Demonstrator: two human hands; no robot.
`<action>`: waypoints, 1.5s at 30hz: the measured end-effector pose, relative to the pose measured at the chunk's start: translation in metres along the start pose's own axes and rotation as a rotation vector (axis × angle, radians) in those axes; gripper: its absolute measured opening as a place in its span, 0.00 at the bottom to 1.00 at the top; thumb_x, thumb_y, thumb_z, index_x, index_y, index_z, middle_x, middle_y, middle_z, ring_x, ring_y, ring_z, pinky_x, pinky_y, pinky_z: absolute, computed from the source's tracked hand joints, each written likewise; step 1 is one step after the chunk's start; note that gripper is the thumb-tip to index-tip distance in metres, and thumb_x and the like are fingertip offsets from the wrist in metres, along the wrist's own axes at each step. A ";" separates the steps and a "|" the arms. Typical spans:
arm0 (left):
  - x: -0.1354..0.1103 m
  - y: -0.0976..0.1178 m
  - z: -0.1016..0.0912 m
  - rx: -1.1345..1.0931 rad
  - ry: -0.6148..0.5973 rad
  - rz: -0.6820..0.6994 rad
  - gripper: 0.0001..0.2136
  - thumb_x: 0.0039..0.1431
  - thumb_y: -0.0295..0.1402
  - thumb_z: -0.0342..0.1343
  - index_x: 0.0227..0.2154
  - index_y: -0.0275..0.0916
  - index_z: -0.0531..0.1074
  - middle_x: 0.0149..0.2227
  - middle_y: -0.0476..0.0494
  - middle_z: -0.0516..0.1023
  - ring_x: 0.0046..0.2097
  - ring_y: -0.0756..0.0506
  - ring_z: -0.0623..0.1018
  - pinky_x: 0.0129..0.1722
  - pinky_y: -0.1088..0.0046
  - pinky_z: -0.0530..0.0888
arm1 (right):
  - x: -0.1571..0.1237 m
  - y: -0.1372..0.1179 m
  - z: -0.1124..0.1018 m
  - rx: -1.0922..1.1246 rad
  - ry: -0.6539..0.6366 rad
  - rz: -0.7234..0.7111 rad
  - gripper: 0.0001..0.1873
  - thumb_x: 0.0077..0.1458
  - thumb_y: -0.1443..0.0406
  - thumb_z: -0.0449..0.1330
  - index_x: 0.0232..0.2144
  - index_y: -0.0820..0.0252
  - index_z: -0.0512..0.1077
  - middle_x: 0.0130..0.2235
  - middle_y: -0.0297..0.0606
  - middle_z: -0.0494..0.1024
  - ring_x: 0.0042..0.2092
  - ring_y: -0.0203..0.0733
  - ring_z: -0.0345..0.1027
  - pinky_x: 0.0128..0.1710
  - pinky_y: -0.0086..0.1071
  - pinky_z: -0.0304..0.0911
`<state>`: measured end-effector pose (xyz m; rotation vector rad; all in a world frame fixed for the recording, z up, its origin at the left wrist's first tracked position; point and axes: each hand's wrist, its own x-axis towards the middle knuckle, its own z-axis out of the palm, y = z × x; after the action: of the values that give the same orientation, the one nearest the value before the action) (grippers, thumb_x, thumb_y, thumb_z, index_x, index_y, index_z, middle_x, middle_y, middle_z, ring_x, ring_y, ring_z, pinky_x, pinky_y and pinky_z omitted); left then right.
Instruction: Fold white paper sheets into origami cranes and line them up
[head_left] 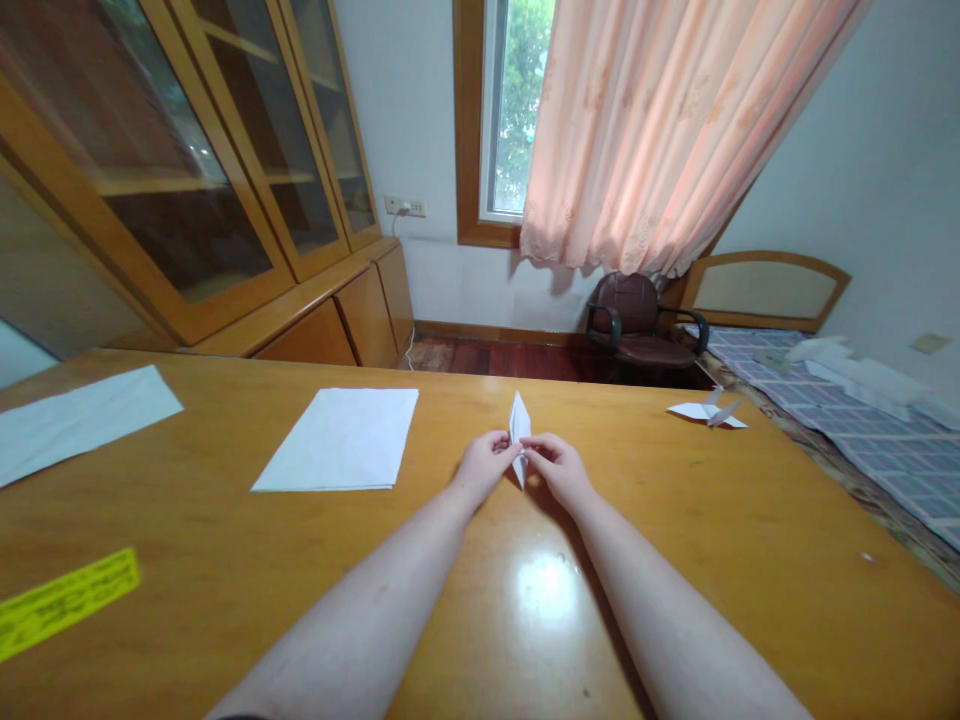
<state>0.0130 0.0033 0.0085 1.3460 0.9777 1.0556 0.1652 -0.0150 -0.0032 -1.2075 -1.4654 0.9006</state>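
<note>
A narrow piece of folded white paper, pointed at both ends, is held upright just above the middle of the wooden table. My left hand pinches its left side between thumb and fingers. From the other side, my right hand grips it near the middle, the thumb and fingertips pressed together. The two hands almost touch across the paper, and parts of its middle are hidden behind the fingertips.
Left of my hands lies a stack of square white paper. Farther left are a white sheet and a yellow label. A folded paper crane sits at the right. Beyond the table stand a brown chair and a bed.
</note>
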 end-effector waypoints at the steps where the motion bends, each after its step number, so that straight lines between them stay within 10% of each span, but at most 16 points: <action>1: 0.001 -0.001 0.000 -0.011 0.003 -0.009 0.09 0.49 0.33 0.57 0.33 0.33 0.75 0.35 0.41 0.79 0.39 0.44 0.77 0.40 0.70 0.73 | 0.000 -0.001 -0.001 -0.050 0.021 -0.032 0.11 0.47 0.59 0.60 0.32 0.57 0.76 0.31 0.37 0.73 0.33 0.38 0.65 0.36 0.34 0.62; 14: 0.001 -0.007 0.001 -0.274 -0.013 -0.086 0.32 0.52 0.31 0.56 0.60 0.42 0.52 0.34 0.47 0.79 0.35 0.49 0.78 0.36 0.73 0.74 | 0.004 -0.006 0.002 0.350 0.076 0.133 0.23 0.40 0.61 0.65 0.41 0.57 0.69 0.43 0.42 0.74 0.38 0.41 0.69 0.39 0.37 0.66; 45: 0.001 -0.008 0.003 -0.132 0.096 -0.033 0.05 0.43 0.30 0.60 0.27 0.36 0.73 0.30 0.46 0.78 0.34 0.48 0.77 0.36 0.73 0.71 | 0.001 -0.006 0.000 0.414 0.067 0.299 0.11 0.38 0.62 0.64 0.27 0.62 0.75 0.23 0.35 0.74 0.25 0.36 0.66 0.25 0.30 0.61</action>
<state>0.0160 0.0037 0.0005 1.1770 0.9805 1.1483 0.1641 -0.0156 0.0025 -1.1424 -0.9930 1.2806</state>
